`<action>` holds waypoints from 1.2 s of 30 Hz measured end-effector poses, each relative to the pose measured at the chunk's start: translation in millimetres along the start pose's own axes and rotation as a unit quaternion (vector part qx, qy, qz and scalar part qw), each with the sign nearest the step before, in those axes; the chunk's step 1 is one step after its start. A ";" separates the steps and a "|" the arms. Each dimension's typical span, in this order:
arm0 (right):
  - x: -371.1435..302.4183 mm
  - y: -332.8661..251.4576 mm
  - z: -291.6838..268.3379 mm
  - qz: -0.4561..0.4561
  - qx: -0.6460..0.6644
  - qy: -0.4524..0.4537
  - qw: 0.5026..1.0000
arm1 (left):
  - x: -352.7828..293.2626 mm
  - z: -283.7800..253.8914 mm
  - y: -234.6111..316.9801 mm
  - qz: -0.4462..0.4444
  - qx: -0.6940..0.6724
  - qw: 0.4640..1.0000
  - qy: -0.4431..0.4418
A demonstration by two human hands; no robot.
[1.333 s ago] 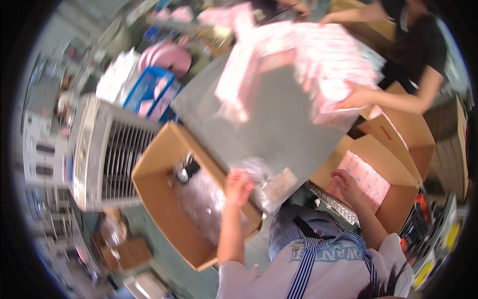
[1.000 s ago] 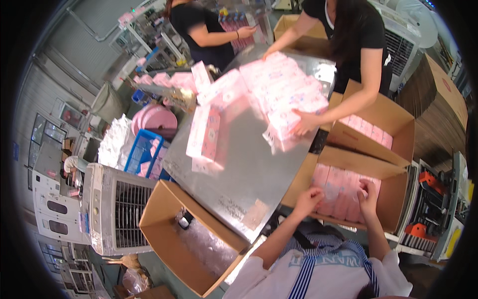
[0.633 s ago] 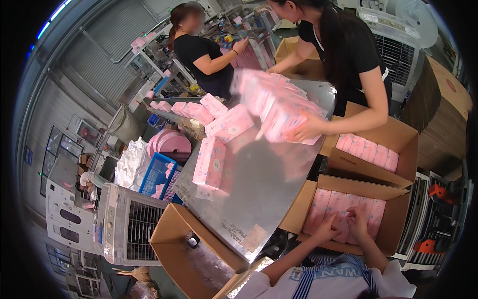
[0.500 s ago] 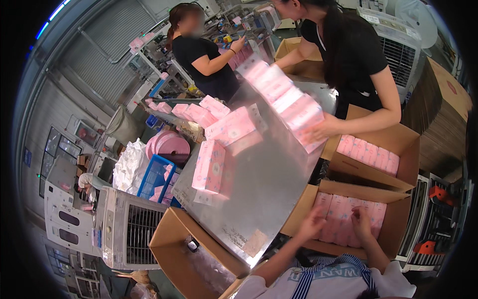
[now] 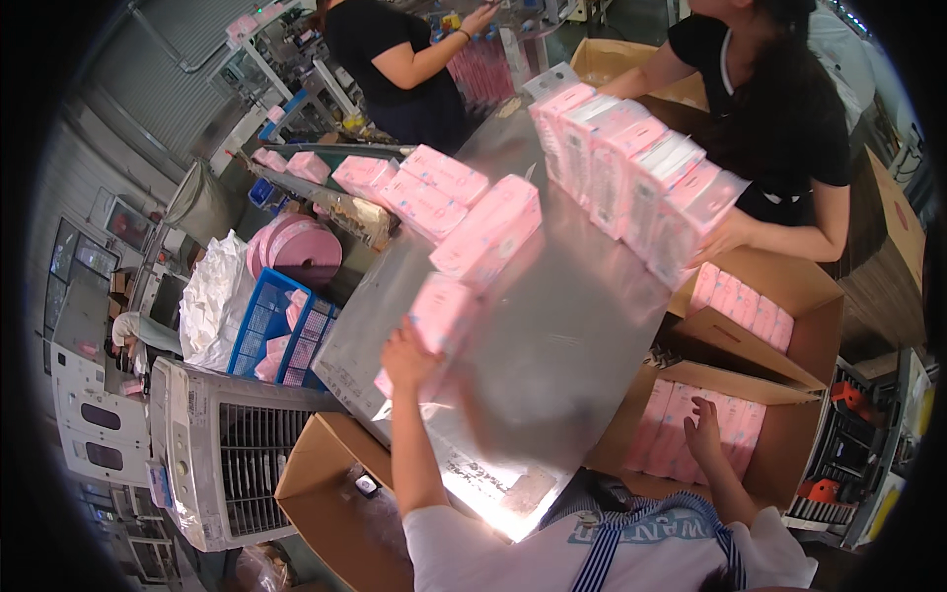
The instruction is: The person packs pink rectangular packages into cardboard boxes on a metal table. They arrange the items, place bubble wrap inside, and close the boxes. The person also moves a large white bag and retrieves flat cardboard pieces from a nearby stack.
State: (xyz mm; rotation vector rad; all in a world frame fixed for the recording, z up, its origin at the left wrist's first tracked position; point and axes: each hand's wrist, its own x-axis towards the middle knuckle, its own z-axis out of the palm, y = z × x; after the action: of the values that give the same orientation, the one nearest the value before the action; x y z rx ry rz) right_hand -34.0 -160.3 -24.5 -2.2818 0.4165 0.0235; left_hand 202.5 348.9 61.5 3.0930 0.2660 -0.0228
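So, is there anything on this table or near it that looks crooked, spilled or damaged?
Nothing looks spilled or clearly damaged. The loose pink packs on the metal table, one touched by the left hand, lie at uneven angles, unlike the neat row in the nearer right carton. Pink pieces in the blue basket look jumbled.

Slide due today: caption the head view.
Left hand at pink pack on metal table; right hand over carton of packs.
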 end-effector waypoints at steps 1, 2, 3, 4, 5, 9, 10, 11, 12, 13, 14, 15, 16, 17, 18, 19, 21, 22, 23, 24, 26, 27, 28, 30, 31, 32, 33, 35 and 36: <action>6.1 -14.0 3.5 -0.017 -0.005 -0.008 1.000 | -10.9 0.2 23.7 0.059 0.002 0.998 0.010; 11.3 -28.4 9.8 -0.035 -0.008 -0.015 0.999 | -24.4 -8.6 50.5 0.106 0.011 0.994 0.018; 16.0 -39.4 23.5 -0.062 -0.022 -0.023 0.998 | -38.0 -11.1 64.5 0.159 0.007 0.987 0.030; 23.5 -46.0 37.3 -0.090 -0.042 -0.029 0.995 | -44.8 -12.4 83.2 0.180 -0.070 0.981 -0.010; 29.5 -51.1 52.1 -0.119 -0.065 -0.033 0.990 | -45.1 -18.7 102.9 0.188 -0.124 0.969 -0.105; 44.5 -100.6 135.1 -0.084 0.220 -0.089 0.968 | 31.9 -2.8 133.4 0.154 -0.112 0.976 0.107; 46.5 -119.3 137.7 -0.083 0.229 -0.083 0.966 | 60.9 15.3 127.7 0.099 -0.082 0.979 0.158; 49.5 -133.6 136.2 -0.079 0.237 -0.072 0.966 | 80.8 23.0 128.5 0.048 -0.056 0.976 0.206; 52.8 -145.6 128.6 -0.070 0.255 -0.083 0.961 | 87.0 18.6 134.5 0.042 -0.073 0.986 0.145; 55.6 -157.8 119.4 -0.061 0.273 -0.095 0.955 | 85.2 11.4 135.5 0.036 -0.087 0.992 0.083; 61.8 -165.0 113.4 -0.053 0.292 -0.109 0.949 | 80.1 4.3 136.2 0.030 -0.099 0.994 0.020; 67.2 -162.1 111.3 -0.047 0.295 -0.106 0.949 | 67.2 0.2 137.2 0.039 -0.100 0.994 0.013; 72.7 -155.3 110.8 -0.040 0.297 -0.108 0.948 | 48.0 -3.2 133.1 0.046 -0.099 0.994 0.003; 78.8 -147.9 110.2 -0.031 0.299 -0.107 0.948 | 25.8 -7.7 129.1 0.066 -0.096 0.992 -0.043; 84.2 -153.5 114.8 -0.052 0.323 -0.124 0.937 | 2.2 -20.5 110.0 0.071 -0.080 0.991 -0.080; 90.5 -158.0 116.4 -0.072 0.344 -0.135 0.927 | -14.4 -26.0 88.4 0.085 -0.171 0.971 -0.146; 102.6 -154.7 112.7 -0.030 0.377 -0.167 0.911 | -28.3 -3.8 75.7 0.104 -0.372 0.884 -0.265; 108.9 -164.2 112.5 0.016 0.403 -0.206 0.891 | -31.8 9.1 67.6 0.090 -0.467 0.828 -0.297; 111.0 -170.6 114.1 0.061 0.428 -0.244 0.868 | -35.3 24.5 59.3 0.075 -0.556 0.762 -0.324; 112.6 -173.2 119.7 0.091 0.457 -0.276 0.840 | -38.5 50.5 52.5 0.030 -0.608 0.727 -0.319; 117.8 -173.1 126.4 0.149 0.506 -0.332 0.782 | -41.6 101.9 51.7 -0.051 -0.705 0.638 -0.306; 115.3 -178.3 122.0 0.147 0.494 -0.336 0.788 | -46.1 91.9 54.6 -0.043 -0.700 0.640 -0.313; 110.8 -178.8 112.0 0.088 0.485 -0.325 0.807 | -55.8 67.6 63.2 -0.034 -0.696 0.640 -0.325; 98.7 -182.8 91.8 -0.033 0.460 -0.311 0.831 | -76.8 36.7 69.4 0.009 -0.695 0.646 -0.317; 89.1 -182.7 81.0 -0.065 0.442 -0.289 0.847 | -89.3 28.3 70.7 0.043 -0.697 0.649 -0.303; 79.9 -180.8 70.1 -0.094 0.424 -0.266 0.860 | -98.1 25.1 72.2 0.076 -0.696 0.651 -0.291; 72.0 -179.3 60.9 -0.123 0.408 -0.244 0.871 | -101.6 24.4 72.6 0.114 -0.671 0.678 -0.280; 68.1 -154.4 54.3 -0.181 0.412 -0.220 0.866 | -116.1 31.7 85.7 0.187 -0.619 0.713 -0.272; 56.6 -141.5 43.8 -0.203 0.414 -0.206 0.863 | -130.3 15.2 101.6 0.172 -0.589 0.737 -0.283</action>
State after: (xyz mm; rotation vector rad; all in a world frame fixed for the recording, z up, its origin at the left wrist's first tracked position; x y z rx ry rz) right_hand 67.6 -56.3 38.8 -1.4071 -0.2612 0.0974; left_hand 91.3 226.0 52.3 1.6887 -0.2509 -0.5371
